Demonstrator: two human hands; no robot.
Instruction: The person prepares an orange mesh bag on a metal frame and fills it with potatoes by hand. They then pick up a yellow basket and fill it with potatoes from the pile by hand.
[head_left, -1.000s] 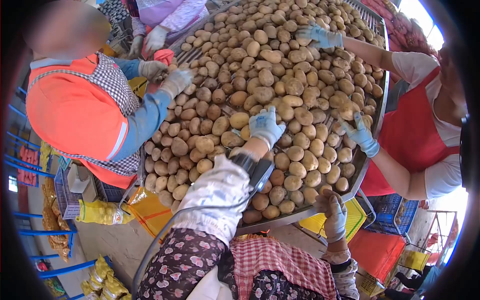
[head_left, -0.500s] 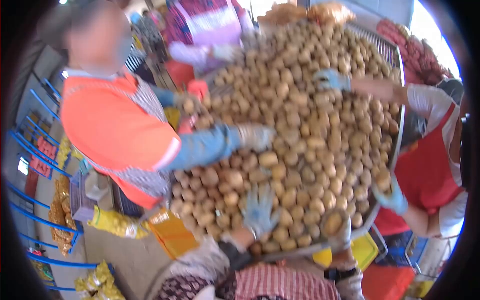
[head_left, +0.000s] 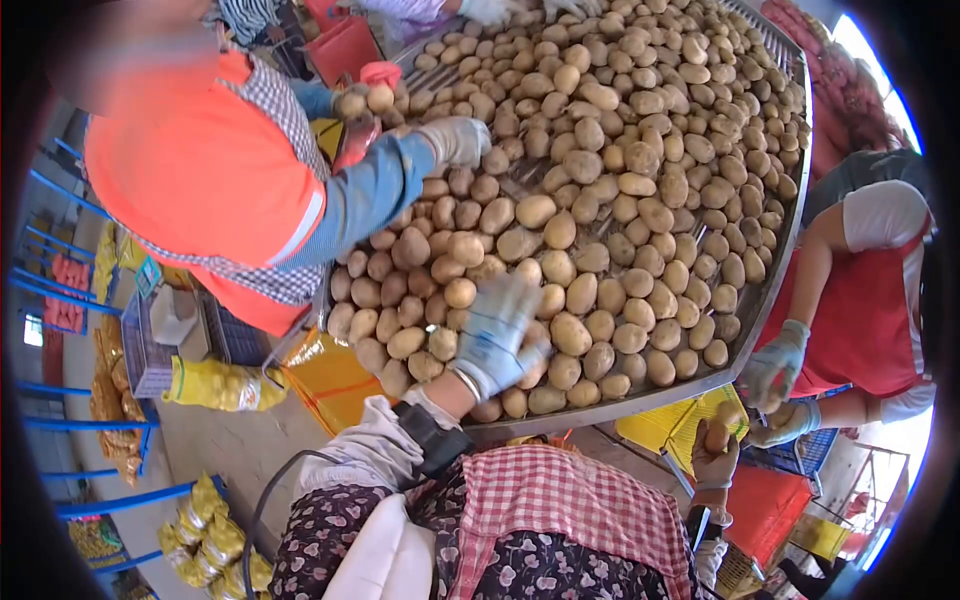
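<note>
A big metal sorting tray (head_left: pixel 765 285) is heaped with brown potatoes (head_left: pixel 600 200). My left hand (head_left: pixel 495 335), in a white and blue glove, lies on the potatoes near the tray's front edge with its fingers spread; I see nothing clasped in it. A black band with a cable sits on that wrist. My right hand (head_left: pixel 712 462), gloved, is below the tray's front rim and grips a single potato (head_left: pixel 717 437) over a yellow crate (head_left: pixel 665 428).
A person in an orange vest reaches in from the left, gloved hand (head_left: pixel 455 140) on the pile. A person in a red apron holds potatoes in gloved hands (head_left: pixel 778 362) at the right rim. Yellow mesh bags (head_left: pixel 215 385) lie on the floor; a red crate (head_left: pixel 760 505) stands lower right.
My left hand pulled back from the middle of the pile to its front edge. My right hand dropped below the rim with a potato. The view swung and steadied.
</note>
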